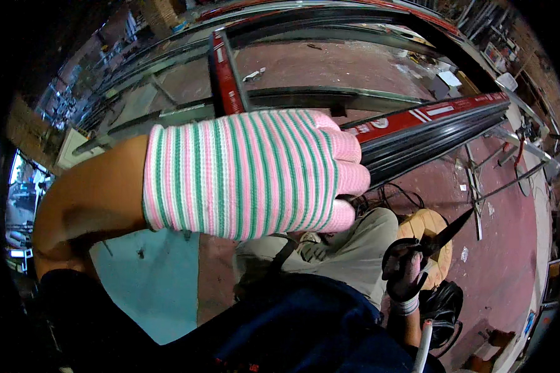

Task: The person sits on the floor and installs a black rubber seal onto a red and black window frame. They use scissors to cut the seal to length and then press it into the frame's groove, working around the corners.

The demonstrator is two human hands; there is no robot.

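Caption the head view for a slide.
Left hand in a striped glove before a red-and-black bar, right hand holding a dark-bladed tool.

The profile (435, 138) looks glossy, the glove (249, 174) knitted.

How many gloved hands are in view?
2: the left hand, large at centre, overlapping the red-and-black bar; the right hand, at lower right, holding a dark-bladed tool. Dim areas could hide more.
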